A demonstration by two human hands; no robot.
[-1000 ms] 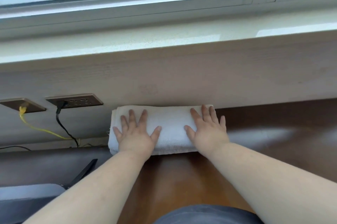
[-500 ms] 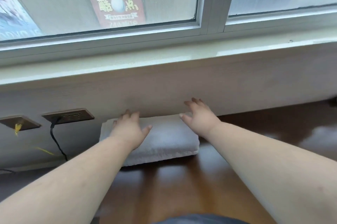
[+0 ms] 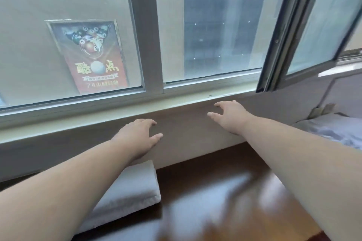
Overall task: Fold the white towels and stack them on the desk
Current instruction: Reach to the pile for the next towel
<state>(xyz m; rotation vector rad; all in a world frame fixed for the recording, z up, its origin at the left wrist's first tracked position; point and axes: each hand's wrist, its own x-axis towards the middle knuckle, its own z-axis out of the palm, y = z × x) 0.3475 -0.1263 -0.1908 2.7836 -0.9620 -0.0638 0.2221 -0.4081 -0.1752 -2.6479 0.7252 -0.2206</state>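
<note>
A folded white towel [image 3: 129, 193] lies on the dark wooden desk [image 3: 225, 191] against the wall, partly hidden under my left forearm. My left hand [image 3: 139, 136] hovers above and beyond the towel, fingers loosely spread, holding nothing. My right hand [image 3: 229, 117] is raised further right in front of the wall panel below the sill, fingers relaxed and empty. Neither hand touches the towel.
A pale window sill [image 3: 176, 103] runs above the wall panel. A poster [image 3: 92, 56] shows behind the glass, and an open window sash [image 3: 293, 31] angles inward at the right. White bedding [image 3: 333, 129] lies at the far right.
Both hands have lifted off the folded towel and moved up and to the right. The view has swung up and right, so the wall sockets are out of sight.
</note>
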